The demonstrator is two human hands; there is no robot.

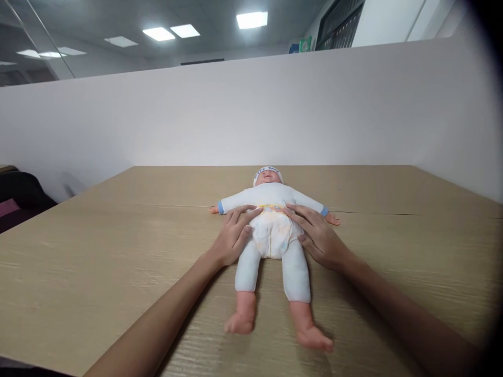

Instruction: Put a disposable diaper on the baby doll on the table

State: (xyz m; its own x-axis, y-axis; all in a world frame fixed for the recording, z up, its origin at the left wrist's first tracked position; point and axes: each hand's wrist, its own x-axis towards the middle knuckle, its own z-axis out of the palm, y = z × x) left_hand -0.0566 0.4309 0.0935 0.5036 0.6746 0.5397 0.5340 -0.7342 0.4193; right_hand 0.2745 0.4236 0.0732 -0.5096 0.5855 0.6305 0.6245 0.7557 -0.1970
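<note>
On bare table, well inside its edges: left hand and right hand, fingers spread flat on doll's diaper.

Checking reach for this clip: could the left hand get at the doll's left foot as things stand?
Probably yes. The left hand rests on the doll's diaper, and the foot on that side lies nearer the person on bare table, with nothing between them.

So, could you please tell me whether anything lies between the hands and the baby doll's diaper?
Nothing visible does. The left hand and right hand already rest on either side of the white diaper on the white-clothed baby doll, lying face-up on the light wooden table.
</note>
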